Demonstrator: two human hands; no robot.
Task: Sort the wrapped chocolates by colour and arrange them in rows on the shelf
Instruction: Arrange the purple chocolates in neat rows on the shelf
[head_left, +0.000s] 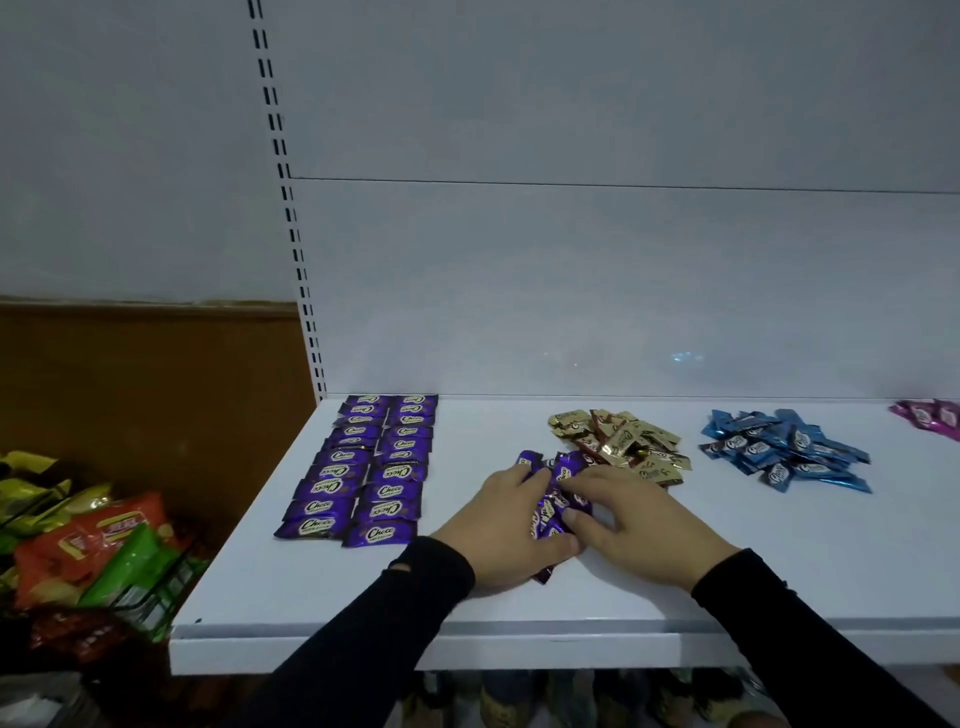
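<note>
Fingers (524, 480) of the left hand (506, 535) are curling over a loose bunch of purple chocolates (553, 499), thumb pressing at the bunch's near end; the right hand (636, 525) is meeting it from the other side, its fingers bent and pinching the same bunch, thumb tip touching a wrapper. Both hands are resting on the white shelf (322, 597), sleeves black.

Going left to right: at far left, off the shelf and lower, a wire basket (150, 587) is holding snack bags in orange, green and yellow (98, 540). A slotted upright (291, 218) is running up the back panel at the shelf's left corner. On the shelf's left part, two rows of purple chocolates (363, 467) are lying side by side, running from the back wall towards the front edge, wrappers overlapping slightly, labels facing up. Right of them, apart, the held purple bunch is sitting mid-shelf between the hands. Just behind and right of it, touching or nearly touching, a heap of gold chocolates (623, 444) is lying unsorted. Further right, well apart, a heap of blue chocolates (784, 452) is lying jumbled. At the far right edge, near the back wall, a few pink chocolates (932, 418) are showing, cut off by the frame. Below the shelf, blurred goods are sitting, too dark to identify.
</note>
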